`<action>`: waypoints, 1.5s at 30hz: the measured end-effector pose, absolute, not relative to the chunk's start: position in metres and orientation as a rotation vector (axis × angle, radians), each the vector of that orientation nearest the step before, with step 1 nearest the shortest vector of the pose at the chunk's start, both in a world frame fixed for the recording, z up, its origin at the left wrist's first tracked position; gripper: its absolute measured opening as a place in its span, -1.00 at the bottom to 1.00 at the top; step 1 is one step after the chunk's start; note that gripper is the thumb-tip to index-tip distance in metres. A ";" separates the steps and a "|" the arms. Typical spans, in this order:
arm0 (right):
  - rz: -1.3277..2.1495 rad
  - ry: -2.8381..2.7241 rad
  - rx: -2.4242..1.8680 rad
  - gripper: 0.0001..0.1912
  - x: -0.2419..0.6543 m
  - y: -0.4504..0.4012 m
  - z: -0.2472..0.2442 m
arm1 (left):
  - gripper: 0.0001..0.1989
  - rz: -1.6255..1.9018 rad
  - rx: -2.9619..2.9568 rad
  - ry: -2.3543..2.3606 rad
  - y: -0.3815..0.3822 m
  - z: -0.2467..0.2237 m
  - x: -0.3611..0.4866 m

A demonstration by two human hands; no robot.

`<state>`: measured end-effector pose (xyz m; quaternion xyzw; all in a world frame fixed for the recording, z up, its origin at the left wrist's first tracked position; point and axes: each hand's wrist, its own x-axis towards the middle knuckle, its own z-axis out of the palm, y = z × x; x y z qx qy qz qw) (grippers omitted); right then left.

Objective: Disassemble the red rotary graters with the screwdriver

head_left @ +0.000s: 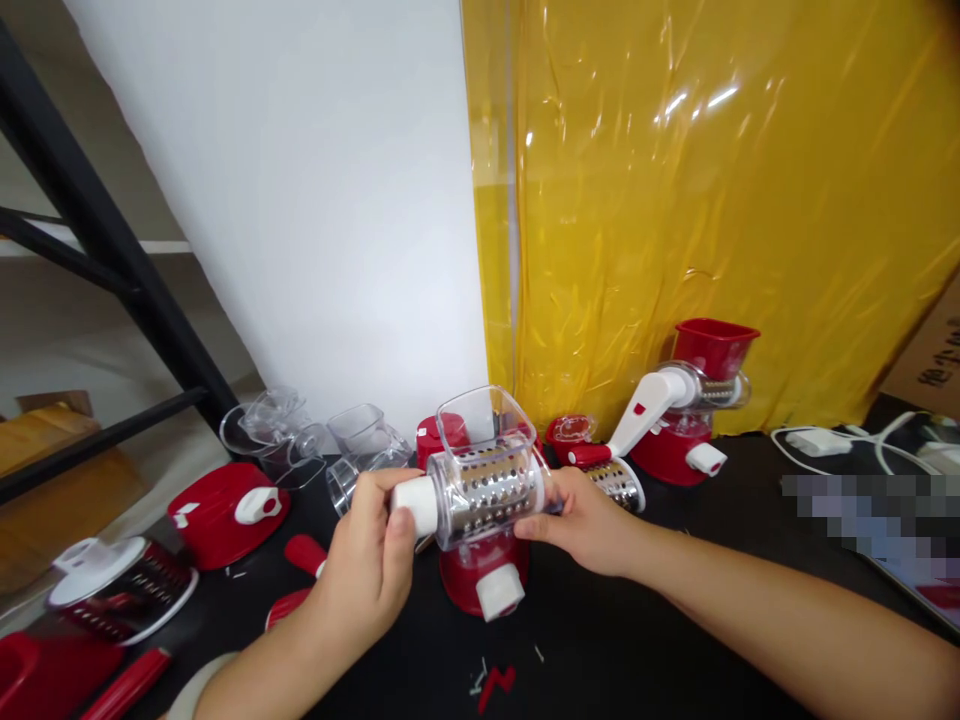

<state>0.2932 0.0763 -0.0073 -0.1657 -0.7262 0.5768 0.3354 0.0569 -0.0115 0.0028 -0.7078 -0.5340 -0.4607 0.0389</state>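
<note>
A rotary drum grater stands upright in the middle, its red base (pixel 465 578) on the black table. Inside its clear plastic housing (pixel 447 470) lies a perforated metal drum (pixel 496 492). My left hand (pixel 375 565) is closed around the white round end piece (pixel 417 504) on the housing's left side, thumb in front. On the right side, my right hand (pixel 592 522) grips the end of the clear housing, thumb across its lower front and the other fingers mostly hidden behind. A white knob (pixel 500 592) juts from the front of the base.
Another grater with a red hopper (pixel 716 345) and white crank (pixel 645 410) stands back right. At left are a red base (pixel 221 525), a dark slotted drum (pixel 124 590) and clear housings (pixel 364 430). Small screws and a red piece (pixel 496 686) lie in front. White cables (pixel 847 435) lie right.
</note>
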 end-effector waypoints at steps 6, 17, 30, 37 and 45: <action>1.510 -1.879 -0.431 -0.70 0.292 0.077 -0.009 | -0.78 -1.479 -2.146 -1.626 -0.013 0.003 0.058; 1.496 -1.804 -0.537 -0.67 0.290 0.077 -0.013 | -0.76 -1.615 -2.163 -1.740 -0.009 0.006 0.063; 1.432 -1.831 -0.498 -0.74 0.292 0.074 -0.015 | -0.78 -1.081 -2.475 -1.702 -0.005 0.052 0.062; 1.346 -1.864 -0.567 -0.79 0.293 0.072 -0.012 | -0.80 -1.375 -2.231 -1.677 -0.006 0.031 0.065; 1.395 -1.847 -0.509 -0.80 0.295 0.072 -0.012 | -0.92 -1.174 -2.414 -1.425 -0.006 0.047 0.060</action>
